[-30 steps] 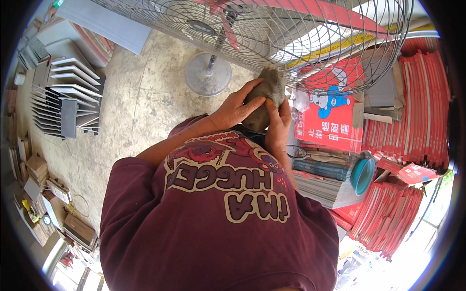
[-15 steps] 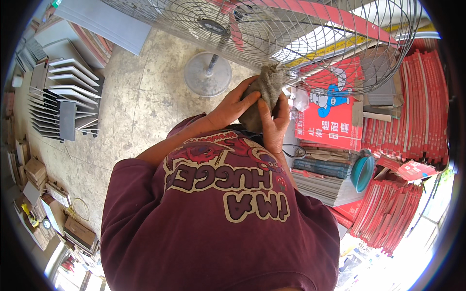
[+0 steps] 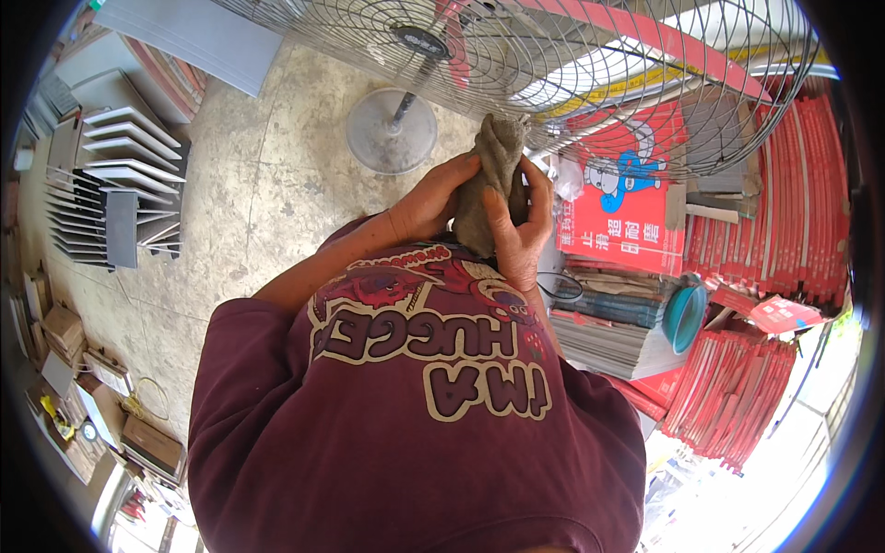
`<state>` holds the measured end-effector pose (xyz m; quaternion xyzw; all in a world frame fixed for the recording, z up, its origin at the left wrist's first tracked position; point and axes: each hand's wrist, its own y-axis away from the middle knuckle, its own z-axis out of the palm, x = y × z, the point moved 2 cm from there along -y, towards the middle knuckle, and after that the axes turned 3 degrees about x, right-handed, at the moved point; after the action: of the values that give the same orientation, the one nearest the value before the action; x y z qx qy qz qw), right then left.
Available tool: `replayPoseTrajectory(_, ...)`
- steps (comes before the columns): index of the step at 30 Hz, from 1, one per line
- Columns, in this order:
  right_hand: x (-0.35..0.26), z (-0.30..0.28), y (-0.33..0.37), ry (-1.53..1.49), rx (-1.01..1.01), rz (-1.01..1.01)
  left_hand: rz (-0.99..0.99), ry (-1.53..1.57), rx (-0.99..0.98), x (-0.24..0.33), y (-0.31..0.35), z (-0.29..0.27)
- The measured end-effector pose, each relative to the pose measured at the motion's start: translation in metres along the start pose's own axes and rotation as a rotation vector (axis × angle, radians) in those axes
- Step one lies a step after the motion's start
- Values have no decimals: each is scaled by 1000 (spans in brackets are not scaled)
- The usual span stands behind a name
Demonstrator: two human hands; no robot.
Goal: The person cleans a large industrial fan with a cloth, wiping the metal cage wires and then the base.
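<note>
A grey-brown cloth [image 3: 495, 175], bunched and twisted, is held up in front of my chest, close to the wire guard of a large fan [image 3: 553, 83]. My left hand [image 3: 433, 198] grips the cloth from its left side, with its fingers mostly hidden behind it. My right hand [image 3: 523, 221] is wrapped round the right side, its thumb pressed over the front of the folds. The upper end of the cloth overlaps the lower rim of the guard in the picture; I cannot tell whether they touch.
The fan's round base [image 3: 392, 132] stands on the concrete floor [image 3: 258, 184]. To the right are a red printed carton [image 3: 636, 226], stacked red boxes [image 3: 802, 203] and a teal basin [image 3: 685, 319]. At left, a rack [image 3: 122, 226] holds upright panels; wooden boxes [image 3: 152, 442] sit lower left.
The cloth has shifted slightly left and looks more tightly twisted. My right hand's thumb has moved across its front, and my left hand has slipped a little lower and left.
</note>
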<state>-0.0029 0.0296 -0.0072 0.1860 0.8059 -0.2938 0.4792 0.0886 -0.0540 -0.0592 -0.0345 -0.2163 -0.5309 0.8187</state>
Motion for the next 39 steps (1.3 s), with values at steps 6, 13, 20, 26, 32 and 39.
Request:
replayPoseTrajectory(6, -4, -3, -13, 73, -32, -47, -34, 90, 64, 3, -6, 3)
replayPoseTrajectory(13, -6, -20, -23, 202, -133, -32, 44, 25, -3, -7, -27, 8)
replayPoseTrajectory(20, 1, -39, -34, 69, -129, -140, 202, -152, -62, 3, -28, 39)
replayPoseTrajectory(26, 11, -56, -42, 107, 83, -446, 303, -413, -108, 14, -42, 69)
replayPoseTrajectory(32, 18, -59, -56, 127, 63, -412, 230, -381, -11, 6, -63, 62)
replayPoseTrajectory(39, 47, -47, -60, -227, -67, 71, 96, -332, 175, -4, -74, 38)
